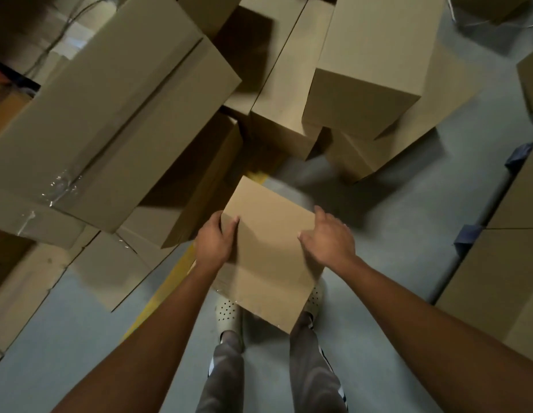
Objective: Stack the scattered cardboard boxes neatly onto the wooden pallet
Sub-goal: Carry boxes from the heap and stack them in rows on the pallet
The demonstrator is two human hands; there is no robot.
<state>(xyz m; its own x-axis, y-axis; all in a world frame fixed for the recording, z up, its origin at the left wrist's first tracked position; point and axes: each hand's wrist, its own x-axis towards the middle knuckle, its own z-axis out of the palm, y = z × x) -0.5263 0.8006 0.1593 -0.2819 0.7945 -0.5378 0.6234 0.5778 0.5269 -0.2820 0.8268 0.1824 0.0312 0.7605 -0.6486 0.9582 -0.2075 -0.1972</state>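
Note:
A small brown cardboard box (271,251) hangs above my feet, held between both hands. My left hand (214,241) grips its left side, thumb on the top face. My right hand (329,238) grips the right edge, fingers curled over the side and thumb on top. A big taped box (110,123) lies tilted at the upper left on other boxes. More boxes (369,64) are piled at the top centre and right. No pallet can be made out.
Grey floor (393,228) spreads to the right, crossed by a yellow line (167,281) at the left. Flat boxes (503,263) with blue corner pieces sit along the right edge. My shoes and legs are under the held box.

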